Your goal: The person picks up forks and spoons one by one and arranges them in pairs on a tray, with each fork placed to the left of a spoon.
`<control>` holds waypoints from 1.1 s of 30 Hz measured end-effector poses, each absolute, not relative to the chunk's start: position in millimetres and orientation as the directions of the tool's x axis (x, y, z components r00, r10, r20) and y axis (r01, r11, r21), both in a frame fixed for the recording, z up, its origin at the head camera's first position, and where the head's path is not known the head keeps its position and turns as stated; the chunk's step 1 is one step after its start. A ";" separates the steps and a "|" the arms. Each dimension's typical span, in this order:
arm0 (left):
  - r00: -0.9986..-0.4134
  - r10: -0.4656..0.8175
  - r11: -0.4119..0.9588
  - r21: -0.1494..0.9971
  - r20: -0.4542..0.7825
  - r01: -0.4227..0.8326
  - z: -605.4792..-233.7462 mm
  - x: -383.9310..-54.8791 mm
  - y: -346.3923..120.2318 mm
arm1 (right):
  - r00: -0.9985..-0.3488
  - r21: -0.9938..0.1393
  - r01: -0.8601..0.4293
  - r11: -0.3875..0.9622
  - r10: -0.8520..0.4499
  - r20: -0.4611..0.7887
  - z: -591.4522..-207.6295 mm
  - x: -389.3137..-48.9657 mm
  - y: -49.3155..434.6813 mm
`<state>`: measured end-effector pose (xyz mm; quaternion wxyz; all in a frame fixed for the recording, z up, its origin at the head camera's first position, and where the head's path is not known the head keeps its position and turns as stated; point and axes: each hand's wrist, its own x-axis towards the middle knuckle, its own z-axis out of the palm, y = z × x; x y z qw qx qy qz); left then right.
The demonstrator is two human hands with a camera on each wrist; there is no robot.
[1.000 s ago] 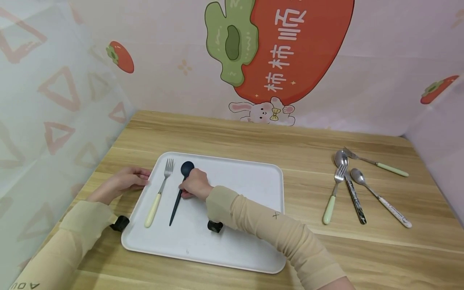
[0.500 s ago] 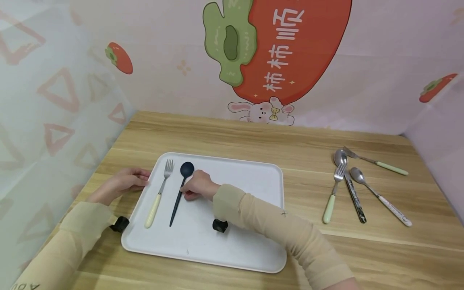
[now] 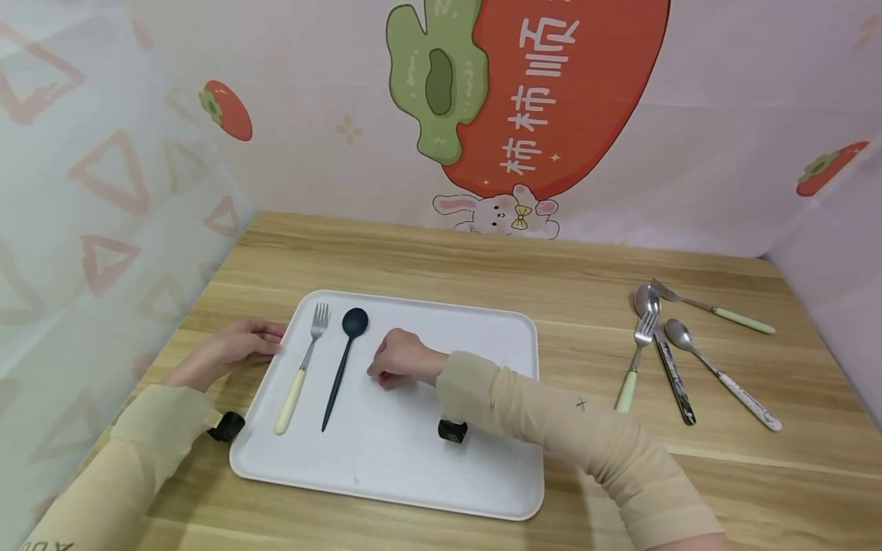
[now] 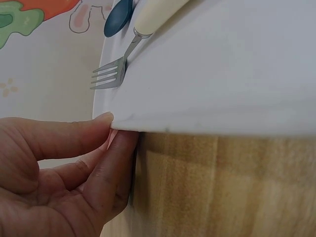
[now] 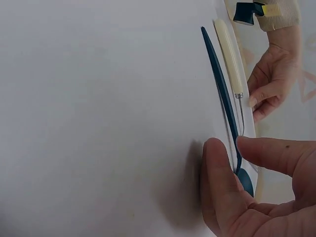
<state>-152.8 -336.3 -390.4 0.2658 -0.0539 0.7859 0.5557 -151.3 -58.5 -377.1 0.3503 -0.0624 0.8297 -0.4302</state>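
My left hand [image 3: 241,344] pinches the left rim of a white rectangular tray [image 3: 441,474], thumb on top and fingers against its side in the left wrist view. On the tray lies a fork [image 3: 300,379] with a cream handle, tines pointing away. Beside it, roughly parallel, rests a dark blue-black spoon [image 3: 337,383], bowl at the far end. Right of the spoon, my right hand [image 3: 402,358] is low over the tray with nothing in it. Thumb and fingers [image 5: 217,168] stand apart in the right wrist view, where they overlap the spoon's neck.
On the wooden table right of the tray lie a green-handled fork [image 3: 627,390], a spoon with a black patterned handle [image 3: 675,383], a spoon with a white handle [image 3: 751,402] and another green-handled fork [image 3: 744,321]. Printed walls stand behind and at both sides.
My right hand has let go of the dark spoon and moved right, off its handle. The spoon lies in nearly the same place. My left hand stays at the tray's rim.
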 end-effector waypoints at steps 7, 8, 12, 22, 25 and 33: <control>-0.851 0.206 0.396 0.837 -0.482 -0.378 -390.7 -154.3 -337.8 | -0.724 -0.734 0.150 0.662 -0.432 -0.537 -371.3 -150.5 -43.4; -0.851 0.204 0.398 0.835 -0.484 -0.380 -390.6 -154.4 -337.7 | -0.723 -0.729 0.135 0.671 -0.436 -0.535 -370.7 -150.3 -42.0; -0.851 0.198 0.403 0.832 -0.487 -0.382 -390.3 -154.3 -336.5 | -0.719 -0.704 0.068 0.707 -0.455 -0.526 -367.9 -149.4 -36.9; -0.855 0.203 0.395 0.839 -0.478 -0.375 -389.0 -152.3 -335.9 | -0.705 -0.617 -0.086 0.782 -0.486 -0.517 -360.7 -147.3 -18.6; -0.855 0.203 0.393 0.840 -0.477 -0.375 -388.7 -151.9 -335.3 | -0.709 -0.585 -0.120 0.802 -0.482 -0.515 -359.7 -147.6 -10.5; -0.850 0.229 0.424 0.834 -0.475 -0.352 -387.8 -152.2 -337.8 | -0.726 -0.519 -0.193 0.833 -0.477 -0.496 -356.2 -146.5 12.5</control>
